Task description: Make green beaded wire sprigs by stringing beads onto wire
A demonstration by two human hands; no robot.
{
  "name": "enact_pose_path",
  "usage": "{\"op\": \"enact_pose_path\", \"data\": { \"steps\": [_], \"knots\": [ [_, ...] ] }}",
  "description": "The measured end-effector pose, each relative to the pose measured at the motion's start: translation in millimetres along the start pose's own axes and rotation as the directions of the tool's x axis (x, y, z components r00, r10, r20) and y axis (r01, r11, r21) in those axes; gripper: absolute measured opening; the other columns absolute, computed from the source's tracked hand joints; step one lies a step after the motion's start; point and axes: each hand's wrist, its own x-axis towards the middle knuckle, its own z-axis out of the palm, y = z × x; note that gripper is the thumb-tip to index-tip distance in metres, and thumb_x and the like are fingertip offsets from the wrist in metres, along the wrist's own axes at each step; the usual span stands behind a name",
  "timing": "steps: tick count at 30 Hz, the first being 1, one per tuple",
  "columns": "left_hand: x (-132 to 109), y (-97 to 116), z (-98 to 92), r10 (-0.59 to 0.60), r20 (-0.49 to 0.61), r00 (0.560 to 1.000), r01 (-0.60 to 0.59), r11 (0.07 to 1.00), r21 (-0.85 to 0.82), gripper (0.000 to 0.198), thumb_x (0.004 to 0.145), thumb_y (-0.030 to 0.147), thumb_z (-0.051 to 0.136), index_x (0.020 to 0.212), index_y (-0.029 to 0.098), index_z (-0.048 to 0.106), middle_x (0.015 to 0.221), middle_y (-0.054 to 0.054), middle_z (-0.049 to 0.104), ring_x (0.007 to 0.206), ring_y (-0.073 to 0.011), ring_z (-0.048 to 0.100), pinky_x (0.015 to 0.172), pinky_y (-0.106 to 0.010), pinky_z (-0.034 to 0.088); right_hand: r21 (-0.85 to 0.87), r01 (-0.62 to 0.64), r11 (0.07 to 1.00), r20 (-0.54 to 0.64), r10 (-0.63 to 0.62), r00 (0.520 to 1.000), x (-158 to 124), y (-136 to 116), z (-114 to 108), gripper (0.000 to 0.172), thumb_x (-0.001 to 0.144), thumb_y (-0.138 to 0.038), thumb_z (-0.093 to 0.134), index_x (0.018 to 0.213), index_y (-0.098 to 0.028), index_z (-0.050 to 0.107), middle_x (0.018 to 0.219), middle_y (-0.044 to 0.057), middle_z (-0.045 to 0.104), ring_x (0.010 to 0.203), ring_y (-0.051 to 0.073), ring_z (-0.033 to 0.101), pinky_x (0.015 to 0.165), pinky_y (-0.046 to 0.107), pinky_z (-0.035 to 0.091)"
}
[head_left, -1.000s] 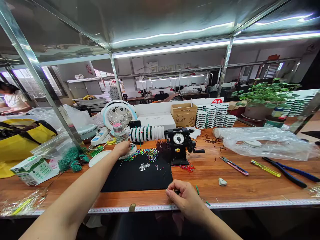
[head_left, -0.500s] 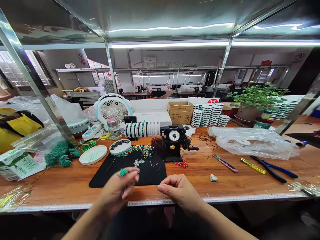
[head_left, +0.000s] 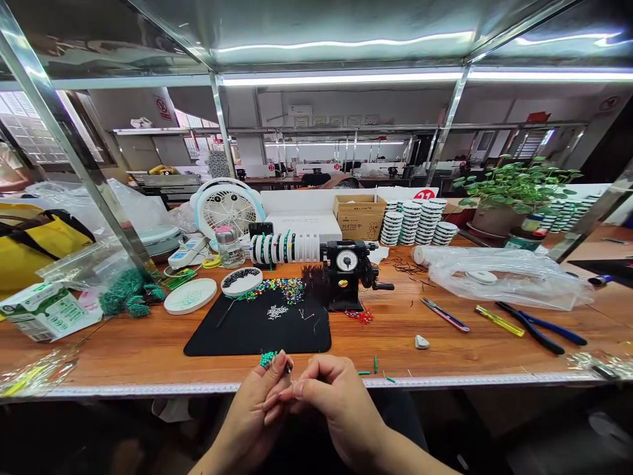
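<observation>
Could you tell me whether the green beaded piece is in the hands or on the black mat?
In the hands: the green beaded piece sits at the fingertips of the left hand, clear of the black mat.

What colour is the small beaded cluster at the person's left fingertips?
The beaded cluster is teal green, clearest in the head view.
</observation>
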Motion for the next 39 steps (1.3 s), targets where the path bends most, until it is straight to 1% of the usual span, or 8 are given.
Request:
{"op": "enact_pose_path", "data": {
  "steps": [4,11,14,17,21,25,31,39],
  "knots": [
    [-0.5,1.5,-4.1,0.014,-0.004,1.000,-0.014,1.000,0.005,0.026,0.074,0.035,0.068,0.064,0.012,0.061,0.037,0.011,0.028,0.034,-0.0001,0.018,0.038,-0.012,0.027,0.239,-0.149,0.959,0.087,0.131,0.988,0.8,-1.0,3.7,0.012,0.056,-0.012,0.067,0.052,-0.013,0.055,0.052,0.000,0.057,0.056,0.012,0.054,0.065,0.027,0.041],
    [-0.4,5.4,-2.8,0.001,-0.041,0.999,0.001,1.000,0.030,0.029,0.070,0.040,0.071,0.071,0.011,0.064,0.038,0.011,0.028,0.034,0.0007,0.015,0.037,-0.011,0.025,0.376,-0.239,0.895,0.123,0.208,0.970,2.1,-3.2,2.8,0.008,0.053,-0.009,0.064,0.050,-0.012,0.057,0.056,0.004,0.062,0.060,0.013,0.057,0.068,0.026,0.040],
    [-1.5,5.7,-2.0,-0.005,-0.064,0.998,0.008,0.999,0.042,0.031,0.066,0.041,0.073,0.067,0.013,0.061,0.038,0.011,0.028,0.035,0.0001,0.016,0.037,-0.011,0.025,0.392,-0.243,0.887,0.134,0.207,0.969,2.9,-2.4,2.1,0.009,0.053,-0.010,0.065,0.049,-0.012,0.058,0.057,0.004,0.063,0.059,0.013,0.057,0.069,0.026,0.041],
    [-1.6,5.8,-3.4,-0.016,-0.036,0.999,0.018,0.998,0.061,0.032,0.067,0.042,0.072,0.064,0.013,0.059,0.037,0.012,0.024,0.034,0.0005,0.013,0.036,-0.011,0.022,0.395,-0.250,0.884,0.152,0.206,0.967,4.0,-0.7,0.7,0.008,0.053,-0.010,0.065,0.049,-0.012,0.058,0.057,0.004,0.063,0.060,0.014,0.058,0.070,0.028,0.042],
    [-1.4,6.8,-6.0,-0.002,-0.015,1.000,0.004,0.996,0.094,0.030,0.071,0.041,0.070,0.071,0.012,0.062,0.038,0.012,0.023,0.034,0.0010,0.009,0.034,-0.011,0.017,0.415,-0.246,0.876,0.163,0.194,0.967,3.2,0.8,-2.0,0.004,0.056,-0.009,0.062,0.054,-0.012,0.061,0.062,0.006,0.065,0.066,0.016,0.060,0.077,0.032,0.044],
    [-2.3,7.2,-7.7,0.003,-0.016,1.000,-0.001,0.994,0.106,0.030,0.072,0.041,0.068,0.074,0.012,0.062,0.039,0.012,0.024,0.033,0.0012,0.011,0.035,-0.010,0.018,0.422,-0.243,0.874,0.168,0.188,0.968,0.9,-1.3,-1.9,0.005,0.056,-0.008,0.062,0.054,-0.012,0.060,0.061,0.005,0.064,0.066,0.016,0.060,0.078,0.033,0.044],
    [-2.9,6.0,-7.9,0.002,-0.038,0.999,0.002,0.995,0.103,0.030,0.071,0.042,0.069,0.071,0.012,0.061,0.039,0.011,0.026,0.035,0.0005,0.014,0.035,-0.011,0.019,0.394,-0.264,0.881,0.150,0.221,0.964,1.2,-4.6,3.0,0.010,0.052,-0.006,0.061,0.047,-0.012,0.056,0.053,0.002,0.061,0.057,0.012,0.057,0.067,0.026,0.043],
    [-2.6,6.2,-8.8,-0.012,-0.027,1.000,0.014,0.996,0.084,0.030,0.073,0.042,0.067,0.073,0.012,0.062,0.038,0.012,0.026,0.035,-0.0003,0.015,0.039,-0.012,0.027,0.404,-0.248,0.880,0.193,0.183,0.964,1.7,-2.9,2.0,0.010,0.055,-0.006,0.061,0.048,-0.012,0.056,0.052,0.001,0.057,0.057,0.012,0.055,0.069,0.027,0.042]
  ]
}}
